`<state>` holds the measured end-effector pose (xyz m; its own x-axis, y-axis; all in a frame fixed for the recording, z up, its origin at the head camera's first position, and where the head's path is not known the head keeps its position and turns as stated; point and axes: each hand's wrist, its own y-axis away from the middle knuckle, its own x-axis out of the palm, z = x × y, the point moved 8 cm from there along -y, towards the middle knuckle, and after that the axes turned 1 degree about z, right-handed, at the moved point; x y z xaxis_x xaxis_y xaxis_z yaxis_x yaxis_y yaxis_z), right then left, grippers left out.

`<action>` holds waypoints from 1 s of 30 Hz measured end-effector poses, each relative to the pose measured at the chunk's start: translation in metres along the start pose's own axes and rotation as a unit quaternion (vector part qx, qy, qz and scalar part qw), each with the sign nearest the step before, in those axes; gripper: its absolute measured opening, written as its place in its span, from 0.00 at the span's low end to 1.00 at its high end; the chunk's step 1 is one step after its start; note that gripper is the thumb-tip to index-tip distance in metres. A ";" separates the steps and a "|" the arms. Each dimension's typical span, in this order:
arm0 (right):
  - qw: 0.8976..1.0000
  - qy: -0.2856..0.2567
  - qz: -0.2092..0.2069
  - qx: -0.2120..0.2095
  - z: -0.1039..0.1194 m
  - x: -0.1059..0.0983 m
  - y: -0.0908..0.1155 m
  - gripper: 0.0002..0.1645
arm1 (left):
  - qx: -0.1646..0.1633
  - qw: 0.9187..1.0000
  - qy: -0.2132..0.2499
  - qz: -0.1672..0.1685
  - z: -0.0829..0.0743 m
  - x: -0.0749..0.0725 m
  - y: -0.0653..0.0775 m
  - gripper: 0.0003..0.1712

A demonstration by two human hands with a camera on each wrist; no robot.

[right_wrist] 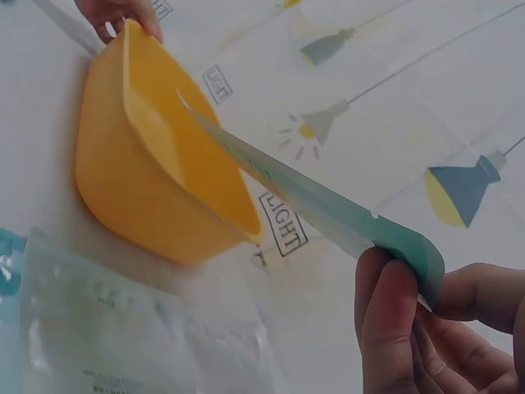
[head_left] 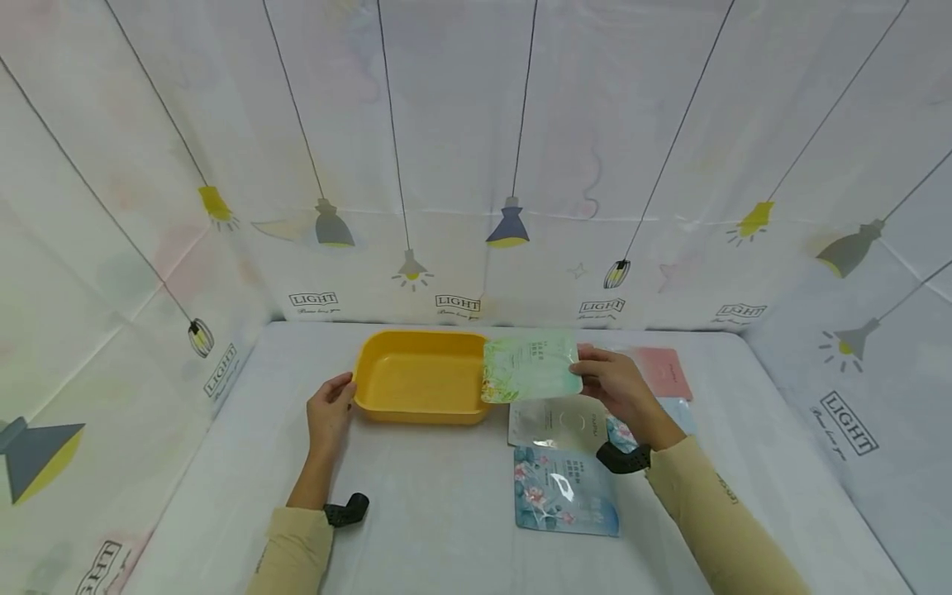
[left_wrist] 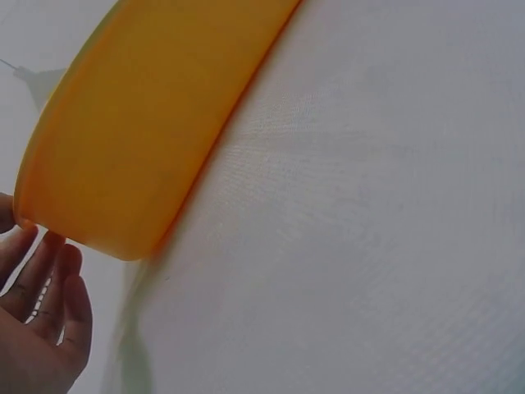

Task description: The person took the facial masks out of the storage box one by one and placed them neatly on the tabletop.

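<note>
My left hand point(head_left: 329, 413) pinches the left rim of a yellow plastic basin point(head_left: 424, 413), thumb at the rim and fingers against the outer wall point(left_wrist: 123, 139). Between the thumb and fingers of my right hand point(head_left: 616, 387) is the right end of a flat green face mask packet point(head_left: 531, 368) with a floral print. This packet is held up near the basin's right side, its far end overlapping the right rim in the head view. Edge-on in the right wrist view, the green packet point(right_wrist: 328, 209) points toward the basin's inside.
Below and behind the right hand lie more packets: a silvery one point(head_left: 558, 423), a blue floral one point(head_left: 565, 492), a pink one point(head_left: 664, 372) and a pale blue one partly hidden by the right arm. A lamp-printed sheet point(head_left: 461, 165) rises behind the white table point(head_left: 431, 512).
</note>
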<state>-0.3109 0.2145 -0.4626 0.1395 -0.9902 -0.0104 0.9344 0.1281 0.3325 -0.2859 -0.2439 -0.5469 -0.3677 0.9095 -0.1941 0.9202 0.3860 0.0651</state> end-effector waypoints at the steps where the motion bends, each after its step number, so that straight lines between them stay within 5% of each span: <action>1: 1.000 0.001 -0.002 0.002 0.000 -0.004 0.003 0.31 | -0.002 1.000 -0.001 0.002 0.001 0.001 0.000 0.20; 18: 0.996 0.087 -0.009 0.008 -0.019 -0.068 0.046 0.39 | -0.007 1.000 -0.010 0.011 0.003 0.001 0.000 0.20; 30: 0.993 0.084 -0.037 0.068 -0.067 -0.114 0.074 0.42 | -0.010 1.000 -0.007 0.012 0.003 -0.001 -0.001 0.21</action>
<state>-0.2359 0.3410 -0.5003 0.1359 -0.9717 -0.1934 0.8924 0.0353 0.4498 -0.2862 -0.2453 -0.5496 -0.3431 0.9164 -0.2062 0.9260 0.3668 0.0895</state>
